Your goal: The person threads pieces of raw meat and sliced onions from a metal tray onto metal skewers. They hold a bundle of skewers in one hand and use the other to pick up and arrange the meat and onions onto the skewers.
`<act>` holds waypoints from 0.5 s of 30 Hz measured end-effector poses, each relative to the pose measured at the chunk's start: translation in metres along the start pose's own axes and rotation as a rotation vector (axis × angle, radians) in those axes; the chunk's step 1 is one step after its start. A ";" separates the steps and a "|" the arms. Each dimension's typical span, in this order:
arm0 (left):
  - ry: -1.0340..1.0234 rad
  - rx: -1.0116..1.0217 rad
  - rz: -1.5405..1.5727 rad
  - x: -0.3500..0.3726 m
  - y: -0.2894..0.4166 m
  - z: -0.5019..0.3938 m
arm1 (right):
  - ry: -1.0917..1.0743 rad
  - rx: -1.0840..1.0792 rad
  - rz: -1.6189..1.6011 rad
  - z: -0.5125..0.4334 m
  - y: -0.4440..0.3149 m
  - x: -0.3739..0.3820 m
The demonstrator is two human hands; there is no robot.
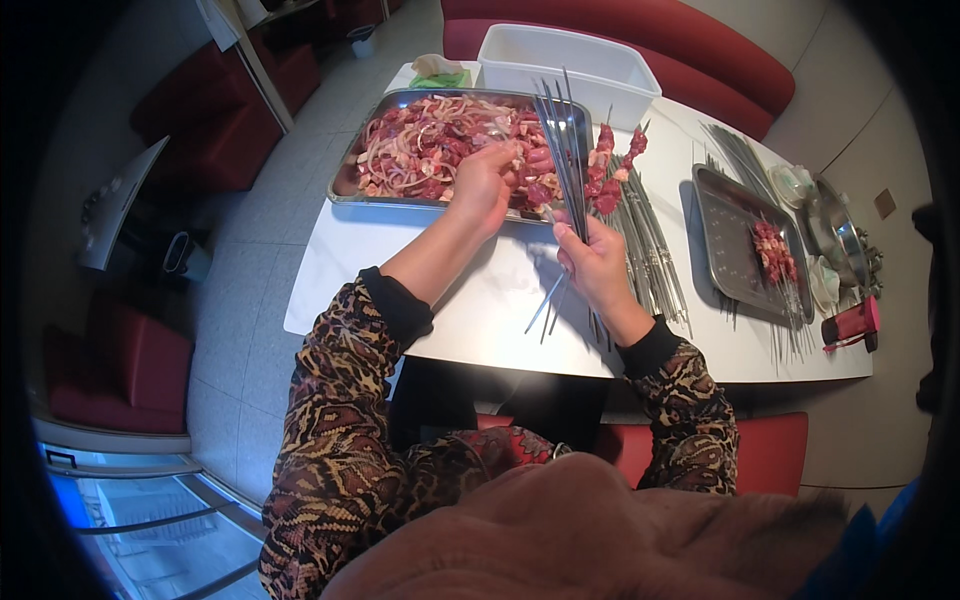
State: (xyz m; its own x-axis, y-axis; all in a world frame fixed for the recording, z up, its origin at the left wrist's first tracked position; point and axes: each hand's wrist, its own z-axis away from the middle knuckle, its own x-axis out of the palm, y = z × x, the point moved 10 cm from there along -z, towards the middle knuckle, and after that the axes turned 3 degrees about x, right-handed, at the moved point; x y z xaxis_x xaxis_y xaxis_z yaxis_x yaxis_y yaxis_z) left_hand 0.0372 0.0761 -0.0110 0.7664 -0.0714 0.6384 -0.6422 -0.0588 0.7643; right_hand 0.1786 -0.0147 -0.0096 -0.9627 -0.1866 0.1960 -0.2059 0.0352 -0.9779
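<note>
My left hand [484,184] is over the near right part of a deep metal tray [346,178], fingers curled around a small piece of raw meat [517,156] that they partly hide. Sliced raw meat mixed with onion strips [420,146] fills this tray. Just to the right, my right hand [595,259] grips a bundle of flat metal skewers [564,150], points upward and fanned out. Two skewers in that bundle carry threaded meat [600,161], leaning right of the bare ones. Their lower ends stick out below my fist, above the white table [480,300].
Many bare skewers [652,247] lie right of my right hand. Farther right, a shallow metal tray [716,247] holds several loaded skewers [774,251]. Beyond it stand a metal bowl [836,217] and a red-and-black object [851,326]. A white plastic tub [570,64] is behind the meat tray.
</note>
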 end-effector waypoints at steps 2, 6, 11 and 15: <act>-0.126 -0.116 -0.042 0.013 -0.002 0.004 | 0.032 0.040 -0.049 -0.001 0.001 -0.002; -0.068 -0.221 -0.463 -0.002 0.030 0.004 | 0.027 0.036 -0.135 -0.002 -0.001 -0.005; -0.016 0.291 -1.408 -0.043 0.093 -0.023 | -0.005 0.025 -0.129 -0.004 0.004 -0.006; -0.180 0.385 -1.776 -0.025 0.074 -0.016 | 0.005 0.080 -0.113 -0.001 0.004 -0.002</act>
State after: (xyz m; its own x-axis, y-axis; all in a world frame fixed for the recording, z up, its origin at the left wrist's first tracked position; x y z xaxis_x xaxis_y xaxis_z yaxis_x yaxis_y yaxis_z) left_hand -0.0295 0.0898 0.0314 0.4727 0.2320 -0.8501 0.8502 -0.3739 0.3707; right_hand 0.1796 -0.0130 -0.0135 -0.9352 -0.1800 0.3049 -0.2982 -0.0638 -0.9524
